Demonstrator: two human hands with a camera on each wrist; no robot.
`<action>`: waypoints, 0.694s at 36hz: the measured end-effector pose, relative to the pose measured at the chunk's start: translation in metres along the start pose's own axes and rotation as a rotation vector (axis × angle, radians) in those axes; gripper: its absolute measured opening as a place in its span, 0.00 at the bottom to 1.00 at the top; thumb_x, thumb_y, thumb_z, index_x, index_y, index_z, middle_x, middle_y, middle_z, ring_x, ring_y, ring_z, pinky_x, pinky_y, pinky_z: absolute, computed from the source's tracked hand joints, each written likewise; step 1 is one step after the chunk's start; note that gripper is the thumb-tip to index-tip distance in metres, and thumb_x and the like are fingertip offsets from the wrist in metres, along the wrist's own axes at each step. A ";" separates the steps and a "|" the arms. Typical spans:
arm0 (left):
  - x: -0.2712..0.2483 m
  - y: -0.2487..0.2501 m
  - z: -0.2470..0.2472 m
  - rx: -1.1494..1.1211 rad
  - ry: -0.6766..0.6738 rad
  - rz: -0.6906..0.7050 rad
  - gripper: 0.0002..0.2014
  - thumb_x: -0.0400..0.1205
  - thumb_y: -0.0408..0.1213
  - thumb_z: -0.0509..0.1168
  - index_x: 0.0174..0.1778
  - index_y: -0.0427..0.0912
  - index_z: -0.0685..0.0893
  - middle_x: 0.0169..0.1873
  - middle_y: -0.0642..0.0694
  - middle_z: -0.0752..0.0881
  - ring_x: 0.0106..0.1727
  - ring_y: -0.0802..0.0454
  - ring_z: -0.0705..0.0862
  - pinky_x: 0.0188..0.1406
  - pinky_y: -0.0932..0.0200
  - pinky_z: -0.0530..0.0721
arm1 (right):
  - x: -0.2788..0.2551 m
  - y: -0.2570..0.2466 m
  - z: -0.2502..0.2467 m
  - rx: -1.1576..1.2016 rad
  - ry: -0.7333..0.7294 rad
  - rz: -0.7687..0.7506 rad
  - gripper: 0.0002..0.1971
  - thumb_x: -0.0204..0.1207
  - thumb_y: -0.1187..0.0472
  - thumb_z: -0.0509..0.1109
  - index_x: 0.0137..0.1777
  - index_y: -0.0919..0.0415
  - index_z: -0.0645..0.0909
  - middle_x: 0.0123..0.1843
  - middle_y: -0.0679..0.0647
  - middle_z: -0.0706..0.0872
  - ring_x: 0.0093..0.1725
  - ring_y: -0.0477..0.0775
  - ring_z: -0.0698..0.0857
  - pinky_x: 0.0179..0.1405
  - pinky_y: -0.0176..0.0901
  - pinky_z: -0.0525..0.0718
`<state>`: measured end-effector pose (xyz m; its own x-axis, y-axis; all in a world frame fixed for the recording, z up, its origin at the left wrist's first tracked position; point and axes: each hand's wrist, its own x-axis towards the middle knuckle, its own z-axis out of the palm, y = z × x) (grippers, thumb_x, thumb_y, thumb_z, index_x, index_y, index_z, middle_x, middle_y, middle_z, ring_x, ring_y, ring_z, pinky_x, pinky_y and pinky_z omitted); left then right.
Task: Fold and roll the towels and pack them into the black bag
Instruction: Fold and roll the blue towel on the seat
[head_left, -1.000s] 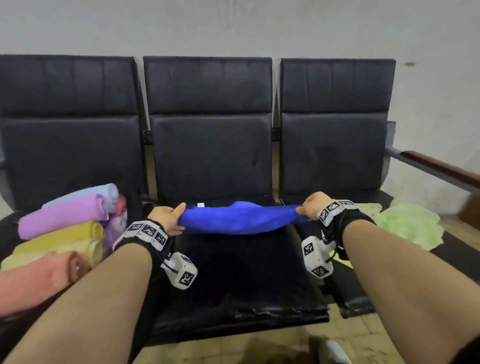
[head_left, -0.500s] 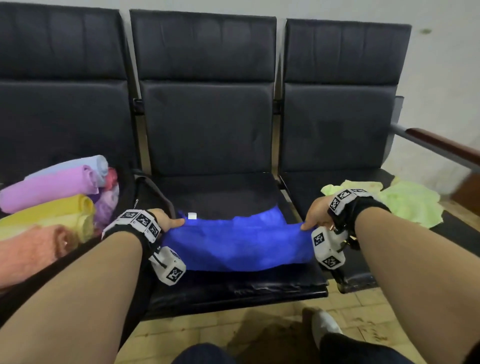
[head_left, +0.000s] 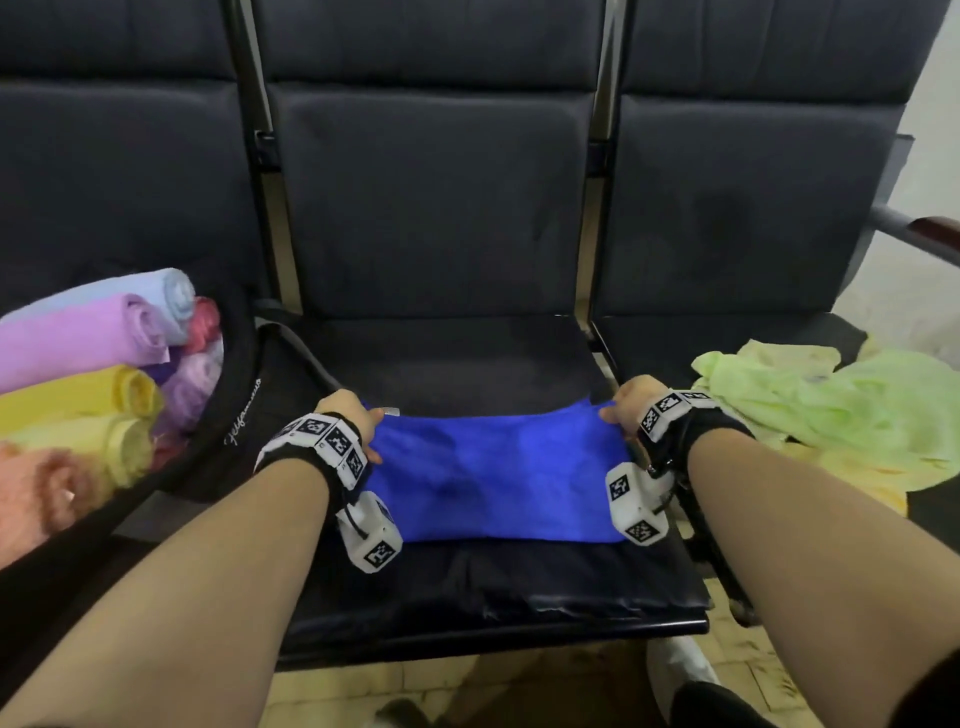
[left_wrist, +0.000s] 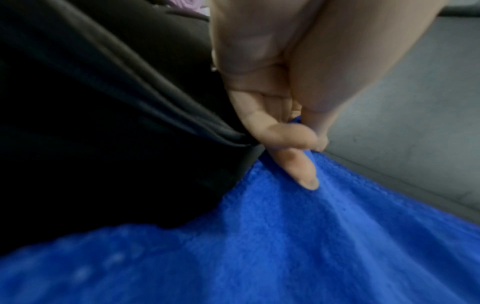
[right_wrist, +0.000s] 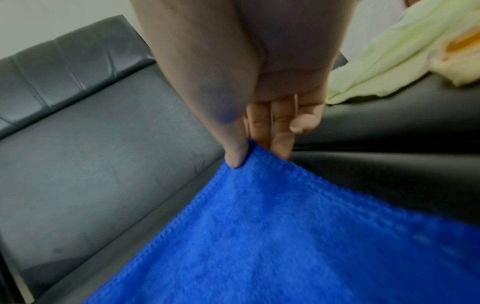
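A blue towel (head_left: 493, 475) lies spread across the front half of the middle seat (head_left: 457, 358). My left hand (head_left: 353, 415) pinches its far left corner, seen close in the left wrist view as the blue towel (left_wrist: 285, 236) held between thumb and fingers of the left hand (left_wrist: 298, 131). My right hand (head_left: 626, 408) pinches the far right corner; the right wrist view shows the right hand (right_wrist: 257, 148) with thumb on top of the blue towel (right_wrist: 272, 226). The black bag (head_left: 223, 415) sits open on the left seat, with several rolled towels (head_left: 98, 374) inside.
A loose pile of pale green and yellow towels (head_left: 841, 410) lies on the right seat. A wooden armrest (head_left: 935, 236) juts out at the far right. Seat backs rise behind. Tiled floor and my shoe show below the seat's front edge.
Both hands have brought the blue towel down from a stretched hold in the air onto the middle seat, where it now lies spread. The head view has tilted down and closer.
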<state>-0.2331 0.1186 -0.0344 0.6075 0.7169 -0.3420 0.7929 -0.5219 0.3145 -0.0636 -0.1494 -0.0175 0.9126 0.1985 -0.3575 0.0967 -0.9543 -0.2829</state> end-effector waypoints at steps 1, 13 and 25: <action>0.003 0.001 0.000 -0.016 -0.009 -0.015 0.18 0.81 0.40 0.70 0.59 0.30 0.83 0.48 0.38 0.87 0.35 0.54 0.90 0.32 0.68 0.81 | 0.004 -0.001 0.002 0.008 -0.002 -0.012 0.19 0.81 0.55 0.68 0.65 0.69 0.80 0.62 0.63 0.85 0.63 0.62 0.84 0.65 0.53 0.81; 0.032 0.003 0.020 -0.157 0.134 -0.014 0.20 0.82 0.49 0.66 0.54 0.33 0.76 0.48 0.37 0.85 0.36 0.42 0.88 0.37 0.52 0.86 | 0.030 -0.002 0.023 0.245 0.213 0.017 0.18 0.80 0.51 0.69 0.59 0.66 0.79 0.61 0.64 0.84 0.62 0.65 0.82 0.57 0.48 0.78; -0.023 -0.012 0.017 -0.014 -0.294 0.242 0.06 0.82 0.36 0.67 0.38 0.41 0.82 0.32 0.48 0.85 0.30 0.55 0.82 0.22 0.67 0.79 | -0.030 -0.003 0.016 0.001 0.009 -0.024 0.07 0.74 0.57 0.70 0.40 0.52 0.73 0.49 0.56 0.83 0.55 0.62 0.86 0.46 0.44 0.80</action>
<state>-0.2559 0.1003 -0.0454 0.7665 0.4088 -0.4953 0.6250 -0.6523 0.4289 -0.0978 -0.1494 -0.0203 0.9135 0.2193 -0.3425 0.1182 -0.9490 -0.2923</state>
